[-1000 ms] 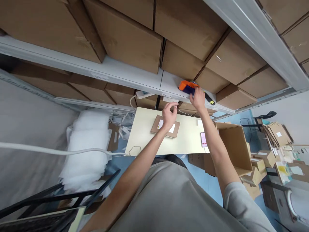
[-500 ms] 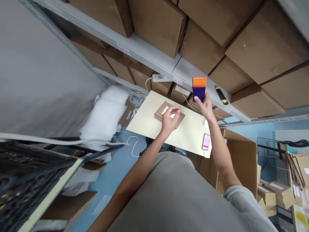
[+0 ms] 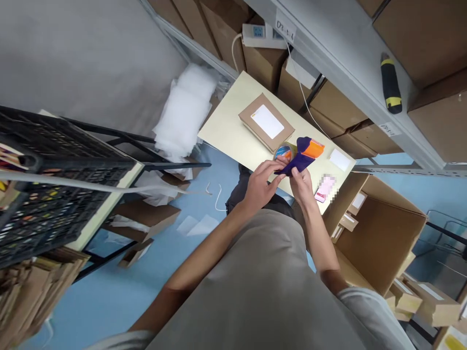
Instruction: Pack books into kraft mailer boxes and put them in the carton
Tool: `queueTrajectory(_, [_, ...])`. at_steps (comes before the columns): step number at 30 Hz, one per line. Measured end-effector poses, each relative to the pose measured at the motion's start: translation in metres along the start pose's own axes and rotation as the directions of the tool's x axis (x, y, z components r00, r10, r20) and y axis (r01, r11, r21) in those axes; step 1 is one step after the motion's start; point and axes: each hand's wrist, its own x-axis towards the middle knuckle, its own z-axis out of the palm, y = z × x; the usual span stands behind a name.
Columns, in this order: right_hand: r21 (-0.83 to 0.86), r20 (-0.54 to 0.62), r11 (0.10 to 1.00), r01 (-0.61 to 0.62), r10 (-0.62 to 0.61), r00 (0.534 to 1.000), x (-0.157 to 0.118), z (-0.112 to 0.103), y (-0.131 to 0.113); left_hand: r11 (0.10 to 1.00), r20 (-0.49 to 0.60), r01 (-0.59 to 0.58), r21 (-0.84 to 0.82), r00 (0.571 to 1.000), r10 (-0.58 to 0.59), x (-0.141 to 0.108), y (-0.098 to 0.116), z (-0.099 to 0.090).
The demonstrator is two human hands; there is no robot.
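Note:
A purple and orange tape dispenser point(image 3: 304, 154) with a roll of tape point(image 3: 283, 152) on it is held over the front of the table. My right hand point(image 3: 302, 184) is closed around its purple body from below. The fingers of my left hand point(image 3: 261, 182) are bent together against the dispenser's near end, by the roll; whether they pinch a strip of tape is too small to tell. A flat brown cardboard box point(image 3: 260, 129) with a white label point(image 3: 268, 121) lies on the table, just behind the roll.
The cream table point(image 3: 222, 121) also bears a phone point(image 3: 323, 189). Behind it, a shelf point(image 3: 350, 82) holds boxes, a power strip point(image 3: 260, 36) and a utility knife point(image 3: 390, 85). A large open carton point(image 3: 379, 233) stands right. White packing sheets point(image 3: 188, 112) and a black crate point(image 3: 73, 189) are left.
The dispenser has come down from shelf height toward my body and turned sideways. My left hand has left the box and joined it. My view has tilted down and shifted.

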Motion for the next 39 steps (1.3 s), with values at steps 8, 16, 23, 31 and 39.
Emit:
queueTrajectory(8, [-0.149,-0.043,0.989,0.024,-0.031,0.999,-0.011,-0.013,0.009,0.994,-0.092,0.104,0.018,0.991,-0.102,0.001,0.009,-0.014])
queueTrajectory(16, [-0.563,0.082,0.800,0.207,-0.196,0.977,-0.014,-0.044,-0.011,0.998,-0.067,0.044,-0.033,0.997,-0.046,0.032,0.036,-0.035])
queueTrajectory(23, [-0.650,0.274,0.613,0.448,-0.361,0.891,-0.015,-0.069,-0.023,0.996,0.029,-0.086,0.033,0.996,0.085,0.034,0.051,-0.047])
queueTrajectory(31, [-0.743,0.375,0.354,0.568,-0.483,0.791,-0.022,-0.070,-0.036,0.933,0.113,-0.297,0.204,0.954,0.279,0.030,0.065,-0.058])
queueTrajectory(39, [-0.783,0.446,0.213,0.584,-0.462,0.766,-0.031,-0.071,-0.049,0.844,0.210,-0.465,0.268,0.883,0.420,0.022,0.075,-0.067])
